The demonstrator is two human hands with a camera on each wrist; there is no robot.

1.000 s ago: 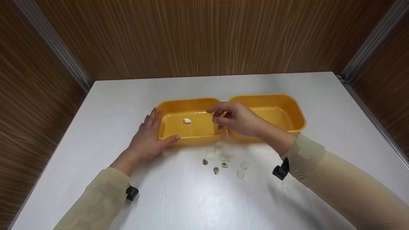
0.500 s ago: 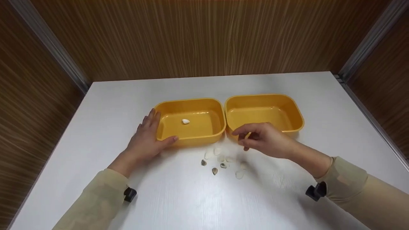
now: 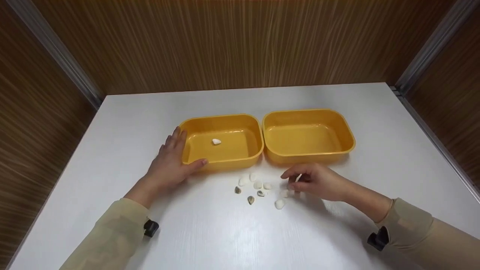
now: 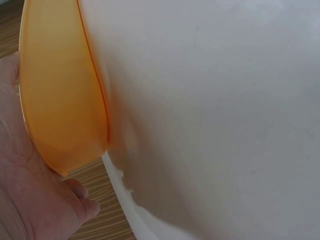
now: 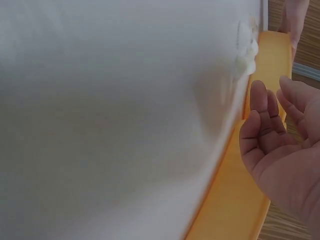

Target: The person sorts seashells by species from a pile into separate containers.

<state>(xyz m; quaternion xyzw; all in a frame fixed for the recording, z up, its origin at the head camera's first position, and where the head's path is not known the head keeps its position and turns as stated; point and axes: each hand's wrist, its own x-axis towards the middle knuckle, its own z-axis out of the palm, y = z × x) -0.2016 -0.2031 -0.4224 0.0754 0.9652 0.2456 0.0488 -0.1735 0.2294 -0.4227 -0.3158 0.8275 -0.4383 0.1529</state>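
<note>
Yellow walls of the left tray [image 3: 232, 152] meet the left hand [image 3: 169, 163], thumb spread from fingers; the right hand [image 3: 320, 182], thumb and forefinger apart, is near white pebbles [image 3: 258, 185] and three dark pebbles [image 3: 251, 200] on the bench [image 3: 225, 240]. One white pebble [image 3: 216, 141] lies inside the left tray, beside which stands the right tray [image 3: 303, 140].

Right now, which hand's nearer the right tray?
Right. The right hand is just in front of the right tray; the left hand is farther, at the left tray's outer end.
</note>
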